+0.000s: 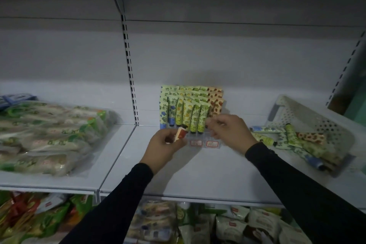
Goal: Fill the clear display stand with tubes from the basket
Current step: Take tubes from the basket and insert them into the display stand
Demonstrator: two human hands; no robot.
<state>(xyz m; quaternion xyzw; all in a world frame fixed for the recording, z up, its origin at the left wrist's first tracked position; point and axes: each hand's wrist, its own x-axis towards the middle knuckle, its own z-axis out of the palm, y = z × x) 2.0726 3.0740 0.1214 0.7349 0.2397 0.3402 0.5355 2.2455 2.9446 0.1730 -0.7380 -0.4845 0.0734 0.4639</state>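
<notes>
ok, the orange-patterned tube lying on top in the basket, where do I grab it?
Pinch the orange-patterned tube across its flat mid-body, coming from above. It lies roughly level on top of the other tubes in the white basket, with the open top unobstructed; the basket walls block side approaches.

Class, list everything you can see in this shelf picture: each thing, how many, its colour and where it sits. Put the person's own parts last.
Clear display stand: one, transparent, centre of shelf.
Tubes in stand: many, green, yellow, blue, orange-patterned, upright in rows.
Basket: one, white, right, tipped.
Loose tubes: several, mixed colours, in and spilling from basket.
Bagged goods: a pile, green-white, left.
Packets: many, lower shelf.
Red-and-white tube: one, in left hand's grip.
Left hand: holds that tube.
Right hand: at stand's front row; its grip is unclear.
</notes>
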